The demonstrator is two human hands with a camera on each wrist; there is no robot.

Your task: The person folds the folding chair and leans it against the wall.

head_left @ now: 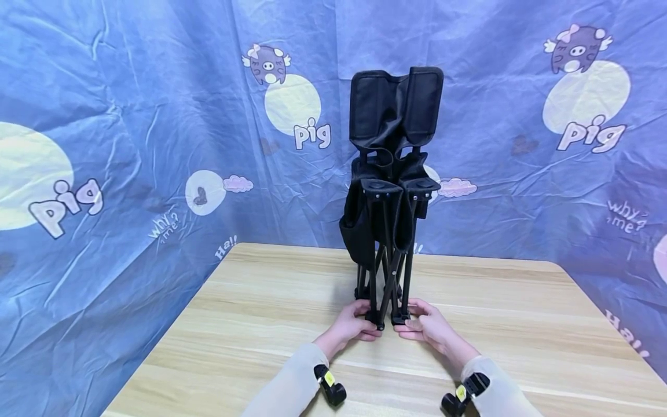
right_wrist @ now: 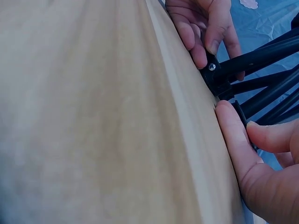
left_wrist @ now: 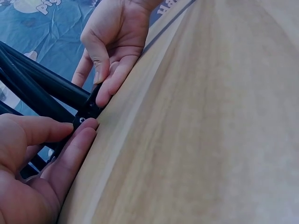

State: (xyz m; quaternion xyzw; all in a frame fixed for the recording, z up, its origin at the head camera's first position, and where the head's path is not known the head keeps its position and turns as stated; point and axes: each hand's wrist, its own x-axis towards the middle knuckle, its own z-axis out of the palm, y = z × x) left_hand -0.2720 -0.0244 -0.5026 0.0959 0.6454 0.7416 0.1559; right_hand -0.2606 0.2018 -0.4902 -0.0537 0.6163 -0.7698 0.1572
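Observation:
A folded black camping chair (head_left: pixel 391 174) stands upright on the wooden table (head_left: pixel 260 324), its fabric bunched above crossed metal legs (left_wrist: pixel 37 88). My left hand (head_left: pixel 365 325) pinches the chair's front left foot (head_left: pixel 372 317) between thumb and fingers, low against the tabletop. My right hand (head_left: pixel 409 325) pinches the front right foot (head_left: pixel 400 317) the same way. In the left wrist view, my left hand (left_wrist: pixel 79 128) touches a black foot (left_wrist: pixel 86 112) with the right hand (left_wrist: pixel 105 91) just beyond it. The right wrist view shows my right hand (right_wrist: pixel 236 122) beside a foot (right_wrist: pixel 212 70) held by the left hand (right_wrist: pixel 205 46).
A blue cloth backdrop (head_left: pixel 130 145) printed with cartoon pigs hangs close behind and to both sides of the table. Bare wood (head_left: pixel 521 324) stretches left and right of the chair. Small black cameras (head_left: pixel 330 385) sit on both wrists.

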